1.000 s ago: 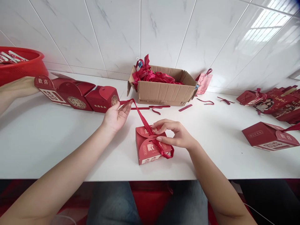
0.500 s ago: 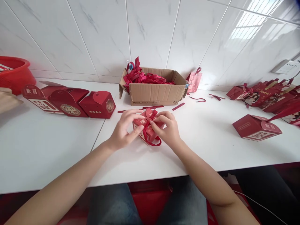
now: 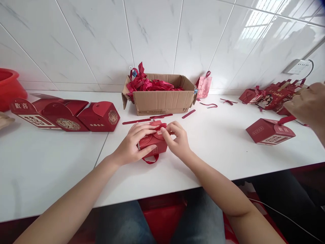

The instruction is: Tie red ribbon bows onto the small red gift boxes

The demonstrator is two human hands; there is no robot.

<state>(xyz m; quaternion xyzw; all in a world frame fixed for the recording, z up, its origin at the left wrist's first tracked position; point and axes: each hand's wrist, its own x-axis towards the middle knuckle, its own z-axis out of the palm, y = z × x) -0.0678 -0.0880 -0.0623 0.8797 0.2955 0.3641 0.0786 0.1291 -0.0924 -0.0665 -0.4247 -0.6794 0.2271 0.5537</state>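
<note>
A small red gift box (image 3: 159, 148) with pale printing stands on the white table in front of me. My left hand (image 3: 130, 144) holds it by the left side, thumb on the front face and fingers across the top. At the top, my right hand (image 3: 177, 139) pinches a dark red ribbon (image 3: 160, 126) between thumb and index finger. Part of that ribbon is hidden by my fingers. A ribbon loop (image 3: 151, 162) hangs below the front of the box onto the table.
Behind the box stands a carton (image 3: 162, 101) heaped with red ribbon. Loose ribbon strips (image 3: 188, 114) lie before it. Red boxes (image 3: 99, 117) line the left, near a red basin (image 3: 10, 88). At right, another person's hand (image 3: 308, 105) is above the table beside a ribboned box (image 3: 270, 132).
The gift box has turned, showing its plain red side towards me. My left hand has closed in on it. The view has shifted right, and another person's hand has appeared at the right.
</note>
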